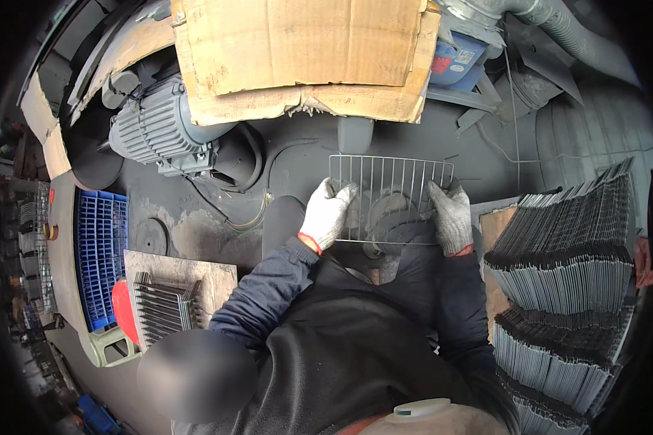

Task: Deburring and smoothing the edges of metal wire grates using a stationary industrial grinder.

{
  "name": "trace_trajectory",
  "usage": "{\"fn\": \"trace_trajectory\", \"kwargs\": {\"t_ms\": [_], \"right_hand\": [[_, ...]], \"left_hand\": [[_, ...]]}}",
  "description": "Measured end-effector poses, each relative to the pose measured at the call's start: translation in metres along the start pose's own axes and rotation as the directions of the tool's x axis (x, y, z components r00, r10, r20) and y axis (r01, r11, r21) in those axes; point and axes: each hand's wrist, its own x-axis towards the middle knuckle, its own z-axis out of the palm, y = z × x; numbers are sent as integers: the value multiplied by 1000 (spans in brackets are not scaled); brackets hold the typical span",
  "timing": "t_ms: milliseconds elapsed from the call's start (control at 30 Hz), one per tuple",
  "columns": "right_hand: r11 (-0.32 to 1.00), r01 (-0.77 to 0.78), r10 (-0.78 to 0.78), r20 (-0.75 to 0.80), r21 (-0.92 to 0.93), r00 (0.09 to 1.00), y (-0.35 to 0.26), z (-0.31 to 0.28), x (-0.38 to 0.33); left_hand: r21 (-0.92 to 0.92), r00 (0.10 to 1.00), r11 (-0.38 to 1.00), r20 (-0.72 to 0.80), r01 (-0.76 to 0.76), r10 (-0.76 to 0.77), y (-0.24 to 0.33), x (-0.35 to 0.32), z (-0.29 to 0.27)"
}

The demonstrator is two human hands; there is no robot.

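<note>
A rectangular wire rack [393,158] with thin parallel bars is held up in front of me, over my knees. My left hand [326,214], in a pale work glove with a red cuff edge, is closed on the rack's left side. The right side is gripped by my right hand [452,217], in a greyer glove with a red edge. Both thumbs press on the wires, and the far ends of some fingers are hidden behind the hands. Through the bars the dark floor and a round metal part below can be seen, though not clearly.
Tall stacks of similar racks [566,283] stand close on my right. At my left, a smaller group [165,308] lies on a board [218,279], near a blue crate [103,254]. Ahead are a grey motor [152,123] with cables and a machine covered in cardboard [305,51].
</note>
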Motion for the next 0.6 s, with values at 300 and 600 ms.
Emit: {"fn": "trace_trajectory", "kwargs": {"t_ms": [300, 600], "right_hand": [[988, -104, 109, 39, -118, 993, 34, 69, 10], [994, -36, 32, -40, -99, 999, -16, 38, 6]], "left_hand": [[-76, 999, 996, -26, 43, -46, 23, 1, -74], [18, 998, 998, 22, 57, -57, 0, 12, -26]]}}
